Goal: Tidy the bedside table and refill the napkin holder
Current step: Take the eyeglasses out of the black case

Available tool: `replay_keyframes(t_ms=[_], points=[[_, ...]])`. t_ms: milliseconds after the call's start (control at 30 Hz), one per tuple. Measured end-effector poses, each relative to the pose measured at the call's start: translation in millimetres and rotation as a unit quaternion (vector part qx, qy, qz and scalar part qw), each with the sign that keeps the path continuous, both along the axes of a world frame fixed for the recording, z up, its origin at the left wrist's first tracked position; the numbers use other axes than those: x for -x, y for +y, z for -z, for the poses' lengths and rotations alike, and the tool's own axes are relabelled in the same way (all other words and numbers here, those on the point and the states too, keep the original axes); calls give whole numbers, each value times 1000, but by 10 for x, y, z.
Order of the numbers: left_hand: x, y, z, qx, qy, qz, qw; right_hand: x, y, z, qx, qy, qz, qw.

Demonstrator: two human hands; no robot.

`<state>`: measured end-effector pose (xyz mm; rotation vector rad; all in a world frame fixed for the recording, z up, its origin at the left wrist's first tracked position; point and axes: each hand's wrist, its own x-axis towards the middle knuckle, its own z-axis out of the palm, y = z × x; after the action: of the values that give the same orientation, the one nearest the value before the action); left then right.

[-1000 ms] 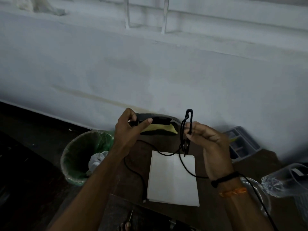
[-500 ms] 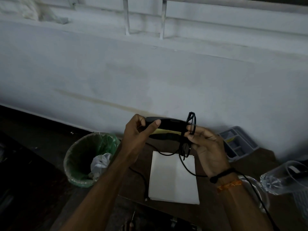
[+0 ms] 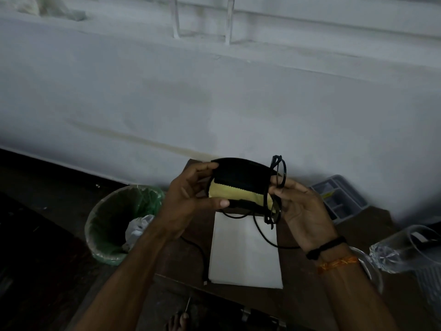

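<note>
- The left hand [image 3: 188, 199] grips an open black clamshell glasses case [image 3: 241, 181], a yellow cleaning cloth [image 3: 235, 193] showing inside.
- The right hand [image 3: 299, 209] pinches folded black round-framed spectacles [image 3: 276, 187] at the case's right end, just above the dark wooden bench [image 3: 298, 304].
- Risk: entering at an angle, the frame could catch the rim or bunch the cloth, stopping the lid closing.
- A thin black cable [image 3: 260, 232] trails below the hands over a white napkin stack [image 3: 243, 254]; snagging it might drag the napkins off.
</note>
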<state>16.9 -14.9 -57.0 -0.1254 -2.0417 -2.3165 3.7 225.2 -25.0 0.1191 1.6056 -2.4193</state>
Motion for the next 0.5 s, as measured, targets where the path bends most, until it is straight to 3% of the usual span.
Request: replay_keyframes(t_ms=[500], points=[[191,20,-18,30,-45,73,996,0,185,-115,-26,13,52,998]])
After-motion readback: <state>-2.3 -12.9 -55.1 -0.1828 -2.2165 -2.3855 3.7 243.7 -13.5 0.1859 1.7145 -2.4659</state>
